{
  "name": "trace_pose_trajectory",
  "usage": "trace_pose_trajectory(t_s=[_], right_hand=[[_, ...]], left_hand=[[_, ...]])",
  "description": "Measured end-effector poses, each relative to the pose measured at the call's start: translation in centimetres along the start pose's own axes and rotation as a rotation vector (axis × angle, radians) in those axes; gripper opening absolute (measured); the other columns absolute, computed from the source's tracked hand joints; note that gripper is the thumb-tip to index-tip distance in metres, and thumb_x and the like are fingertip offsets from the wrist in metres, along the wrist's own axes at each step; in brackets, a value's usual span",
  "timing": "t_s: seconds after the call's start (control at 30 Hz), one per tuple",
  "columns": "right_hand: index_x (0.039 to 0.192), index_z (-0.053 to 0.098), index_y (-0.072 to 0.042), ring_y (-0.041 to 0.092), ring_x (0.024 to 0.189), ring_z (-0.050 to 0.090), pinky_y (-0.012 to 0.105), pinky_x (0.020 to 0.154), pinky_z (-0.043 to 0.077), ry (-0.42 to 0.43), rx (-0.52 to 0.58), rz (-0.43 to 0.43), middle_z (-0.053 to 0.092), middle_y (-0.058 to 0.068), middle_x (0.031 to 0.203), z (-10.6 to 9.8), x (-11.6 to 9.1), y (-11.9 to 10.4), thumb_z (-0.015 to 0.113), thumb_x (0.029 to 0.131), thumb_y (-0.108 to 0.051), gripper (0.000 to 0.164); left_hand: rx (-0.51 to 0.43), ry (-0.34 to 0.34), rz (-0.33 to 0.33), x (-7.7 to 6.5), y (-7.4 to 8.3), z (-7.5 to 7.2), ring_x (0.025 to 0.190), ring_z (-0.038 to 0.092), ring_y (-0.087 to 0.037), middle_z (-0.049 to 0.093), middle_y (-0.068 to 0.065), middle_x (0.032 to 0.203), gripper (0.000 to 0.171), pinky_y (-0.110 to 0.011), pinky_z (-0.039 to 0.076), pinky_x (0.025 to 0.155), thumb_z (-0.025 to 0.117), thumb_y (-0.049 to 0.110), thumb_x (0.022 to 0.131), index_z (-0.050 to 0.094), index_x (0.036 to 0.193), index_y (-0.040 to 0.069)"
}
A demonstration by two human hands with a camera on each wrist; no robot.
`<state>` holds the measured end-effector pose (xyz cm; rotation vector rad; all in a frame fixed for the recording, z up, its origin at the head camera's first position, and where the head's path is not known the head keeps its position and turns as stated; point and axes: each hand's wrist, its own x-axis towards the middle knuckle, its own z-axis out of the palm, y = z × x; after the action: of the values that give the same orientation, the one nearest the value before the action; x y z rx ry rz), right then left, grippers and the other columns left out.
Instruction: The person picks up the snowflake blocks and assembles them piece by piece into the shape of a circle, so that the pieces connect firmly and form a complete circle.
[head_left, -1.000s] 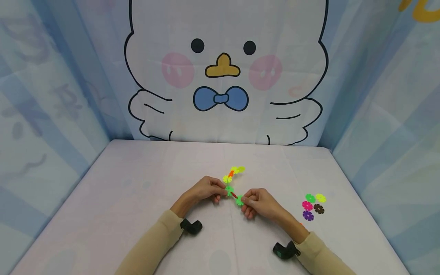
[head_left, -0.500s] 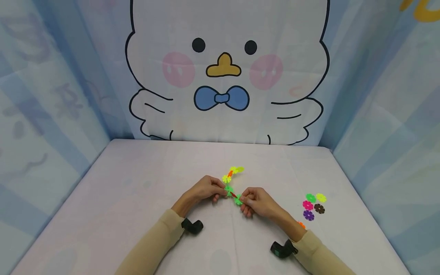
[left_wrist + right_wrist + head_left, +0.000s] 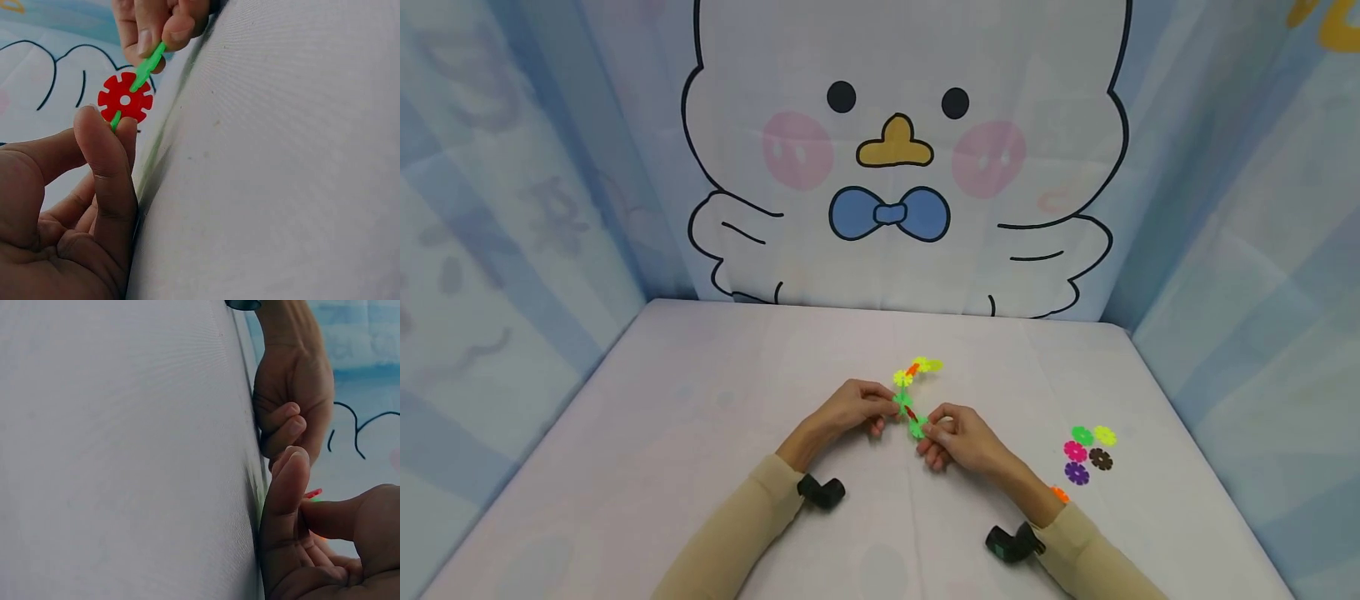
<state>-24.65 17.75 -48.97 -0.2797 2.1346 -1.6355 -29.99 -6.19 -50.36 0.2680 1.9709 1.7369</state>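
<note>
Only the left wrist view shows the round hole in the red notched disc (image 3: 125,89). Over the table (image 3: 737,358), the left hand (image 3: 854,406) pinches one green disc (image 3: 902,402), the right hand (image 3: 964,437), turned to face it, pinches a second green disc (image 3: 917,428), and the red notched disc joins them.

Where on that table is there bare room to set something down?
The widest free patch of table lies left of the left sleeve. Another lies between the black wrist cameras. It's crowded where the left hand and right hand pinch the flower-disc chain, and where loose discs lie near the right forearm.
</note>
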Motion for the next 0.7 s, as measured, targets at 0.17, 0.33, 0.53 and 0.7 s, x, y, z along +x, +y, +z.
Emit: trace_pose_trajectory(t_s=[0.17, 0.33, 0.53, 0.7], right_hand=[[0.112, 0.049, 0.007, 0.010, 0.063, 0.067, 0.024, 0.061, 0.060, 0.015, -0.001, -0.022, 0.078, 0.021, 0.090, 0.2, 0.4, -0.3, 0.053, 0.110, -0.006, 0.015], [0.111, 0.049, 0.007, 0.010, 0.063, 0.066, 0.023, 0.060, 0.058, 0.033, 0.015, -0.041, 0.079, 0.021, 0.091, 0.4, 0.9, -0.7, 0.053, 0.110, -0.005, 0.013], [0.110, 0.050, 0.007, 0.008, 0.060, 0.065, 0.021, 0.059, 0.057, 0.023, 0.000, -0.042, 0.080, 0.023, 0.092, 0.9, 1.2, -0.4, 0.054, 0.109, -0.004, 0.012], [0.110, 0.050, 0.007, 0.009, 0.059, 0.064, 0.021, 0.057, 0.056, 0.022, -0.010, -0.049, 0.079, 0.024, 0.092, 1.0, 1.2, -0.4, 0.056, 0.109, -0.006, 0.014]], left_hand=[[0.049, -0.040, -0.005, -0.2, 0.1, -0.1, 0.060, 0.061, -0.006, 0.079, -0.003, 0.089, 0.025, -0.021, 0.054, 0.059, 0.077, 0.018, 0.097, 0.076, 0.114, -0.002], [0.106, -0.070, 0.010, -0.2, 0.7, -0.2, 0.057, 0.062, -0.007, 0.078, 0.000, 0.082, 0.022, -0.020, 0.054, 0.057, 0.079, 0.017, 0.094, 0.080, 0.110, 0.002], [0.133, -0.084, -0.006, -0.1, 0.2, -0.1, 0.056, 0.063, -0.007, 0.073, 0.002, 0.071, 0.020, -0.021, 0.054, 0.056, 0.080, 0.017, 0.093, 0.079, 0.109, 0.003], [0.133, -0.077, 0.001, -0.1, 0.0, 0.0, 0.056, 0.064, -0.007, 0.071, 0.002, 0.067, 0.020, -0.021, 0.055, 0.056, 0.081, 0.017, 0.093, 0.079, 0.107, 0.003]])
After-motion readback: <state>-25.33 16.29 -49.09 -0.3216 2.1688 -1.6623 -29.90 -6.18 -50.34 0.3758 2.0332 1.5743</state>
